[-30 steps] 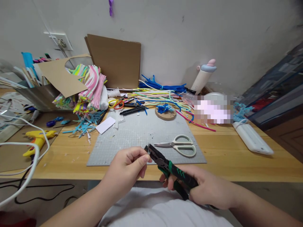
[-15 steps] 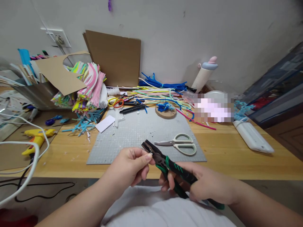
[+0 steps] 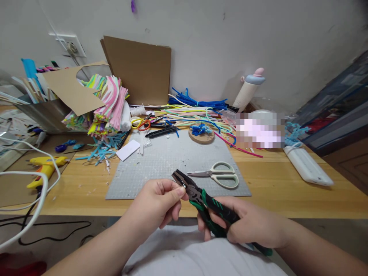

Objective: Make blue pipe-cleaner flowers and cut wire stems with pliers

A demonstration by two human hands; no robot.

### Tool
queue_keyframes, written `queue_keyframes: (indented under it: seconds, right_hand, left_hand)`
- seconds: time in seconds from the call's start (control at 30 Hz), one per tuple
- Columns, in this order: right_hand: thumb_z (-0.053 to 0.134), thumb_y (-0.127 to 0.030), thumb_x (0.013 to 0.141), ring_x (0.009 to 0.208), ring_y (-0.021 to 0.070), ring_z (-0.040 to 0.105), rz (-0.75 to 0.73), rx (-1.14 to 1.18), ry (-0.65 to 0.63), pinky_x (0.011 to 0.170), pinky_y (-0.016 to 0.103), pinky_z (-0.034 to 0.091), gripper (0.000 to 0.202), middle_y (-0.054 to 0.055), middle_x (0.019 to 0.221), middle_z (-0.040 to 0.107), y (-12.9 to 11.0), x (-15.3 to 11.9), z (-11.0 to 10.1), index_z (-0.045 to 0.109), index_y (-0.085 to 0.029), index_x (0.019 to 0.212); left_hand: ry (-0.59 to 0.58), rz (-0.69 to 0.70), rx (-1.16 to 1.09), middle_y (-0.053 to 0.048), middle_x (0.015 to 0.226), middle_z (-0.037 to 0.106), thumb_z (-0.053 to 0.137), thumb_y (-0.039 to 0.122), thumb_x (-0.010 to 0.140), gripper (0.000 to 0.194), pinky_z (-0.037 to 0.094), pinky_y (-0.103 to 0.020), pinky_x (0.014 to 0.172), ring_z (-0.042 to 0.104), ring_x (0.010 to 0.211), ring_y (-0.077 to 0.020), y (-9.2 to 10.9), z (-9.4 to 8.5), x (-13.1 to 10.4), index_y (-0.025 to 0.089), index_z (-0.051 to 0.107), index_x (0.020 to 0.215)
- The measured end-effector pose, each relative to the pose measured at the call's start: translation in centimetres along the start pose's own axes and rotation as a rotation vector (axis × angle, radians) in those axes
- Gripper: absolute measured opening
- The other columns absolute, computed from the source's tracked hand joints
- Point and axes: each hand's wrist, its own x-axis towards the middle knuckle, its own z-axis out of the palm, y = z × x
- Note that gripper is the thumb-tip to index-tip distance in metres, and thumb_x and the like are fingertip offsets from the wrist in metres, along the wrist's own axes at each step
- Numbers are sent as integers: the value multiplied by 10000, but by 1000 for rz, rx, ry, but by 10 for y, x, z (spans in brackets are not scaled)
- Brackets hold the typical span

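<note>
My right hand [image 3: 244, 222] is wrapped round the black and green handles of the pliers [image 3: 197, 193]. Their dark jaws point up and left over the front of the grey cutting mat [image 3: 155, 168]. My left hand [image 3: 163, 199] pinches a tiny shiny metal piece [image 3: 183, 186] between thumb and forefinger, right at the jaws; most of it is hidden by the fingertips. Scissors with pale green handles [image 3: 225, 175] lie on the mat just beyond the pliers. A round wooden disc [image 3: 201, 139] bearing blue fuzzy pieces rests at the mat's back edge.
Pipe cleaners [image 3: 195, 115] lie along the wall. At the left are a yellow glue gun [image 3: 46, 168], white cables [image 3: 46, 188] and pink and yellow bundles [image 3: 110, 103]. A white card [image 3: 128, 150] touches the mat. A white power bank [image 3: 309, 166] sits at the right.
The fingers of my right hand have shifted on the lower handle, and the pliers' handles have moved slightly closer together. My left hand has barely moved.
</note>
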Motion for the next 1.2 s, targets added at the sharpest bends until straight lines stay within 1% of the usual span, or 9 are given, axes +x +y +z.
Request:
queue_keyframes:
  seconds: [0.1, 0.27, 0.43, 0.53, 0.7, 0.8, 0.97, 1.07, 1.2]
  right_hand:
    - [446, -47, 491, 894, 188, 600, 12, -27, 1, 671, 255, 419, 282, 40, 957, 654, 0, 0, 0, 503, -170, 739]
    - [452, -49, 465, 940, 204, 591, -39, 18, -20, 802, 308, 421, 258, 45, 1013, 633, -2, 0, 1, 443, -178, 688]
    - [424, -75, 486, 677, 113, 543, 54, -112, 34, 533, 196, 355, 425, 4, 848, 622, 0, -1, 0, 592, -160, 867]
    - [413, -81, 504, 556, 66, 457, 71, -160, 54, 466, 178, 286, 462, -17, 796, 593, 1, 0, 1, 614, -164, 912]
    - [431, -70, 531, 733, 127, 551, 28, -115, 37, 592, 209, 365, 507, 11, 876, 641, 1, 1, 1, 572, -185, 1005]
    - [466, -69, 518, 679, 113, 525, 71, -77, 42, 579, 209, 354, 566, -5, 877, 645, 0, 2, 1, 524, -215, 1062]
    - [492, -121, 503, 559, 86, 405, 221, -143, 101, 490, 201, 277, 358, -26, 694, 554, 6, 6, 7, 583, -170, 845]
    - [457, -169, 519, 518, 81, 344, 183, -160, 159, 460, 210, 228, 268, -34, 619, 487, 12, 10, 12, 565, -164, 765]
    - [451, -156, 515, 543, 95, 377, 104, -161, 182, 500, 211, 274, 235, -38, 592, 478, 18, 16, 17, 538, -168, 733]
  left_hand:
    - [17, -4, 9, 51, 377, 475, 617, 461, 678, 326, 140, -153, 287, 268, 256, -19, 0, 1, 0, 136, 588, 671]
    - [37, 7, 26, 54, 371, 475, 602, 444, 697, 303, 148, -154, 282, 265, 250, -22, 0, 3, -1, 142, 592, 682]
    - [46, 6, 38, 55, 367, 469, 594, 439, 702, 299, 156, -148, 281, 266, 254, -21, 0, 3, -2, 140, 594, 684]
    - [54, 6, 58, 52, 371, 474, 586, 440, 708, 300, 164, -147, 284, 271, 259, -23, 0, 3, -2, 141, 591, 686]
    - [65, 33, 76, 56, 369, 464, 582, 441, 710, 296, 176, -150, 295, 269, 273, -28, 0, 3, 0, 146, 588, 682]
    - [70, 43, 96, 56, 369, 467, 568, 437, 724, 289, 184, -159, 309, 272, 278, -34, -2, 4, 0, 151, 597, 688]
    - [68, 59, 165, 50, 358, 465, 566, 393, 734, 253, 182, -174, 339, 288, 299, -45, -3, 9, -1, 156, 594, 649]
    - [75, 71, 193, 51, 366, 463, 545, 376, 747, 245, 193, -177, 351, 296, 312, -49, -2, 11, -2, 156, 593, 649]
    - [84, 77, 207, 47, 370, 465, 545, 377, 742, 246, 205, -183, 363, 299, 327, -56, -2, 10, -1, 156, 588, 642]
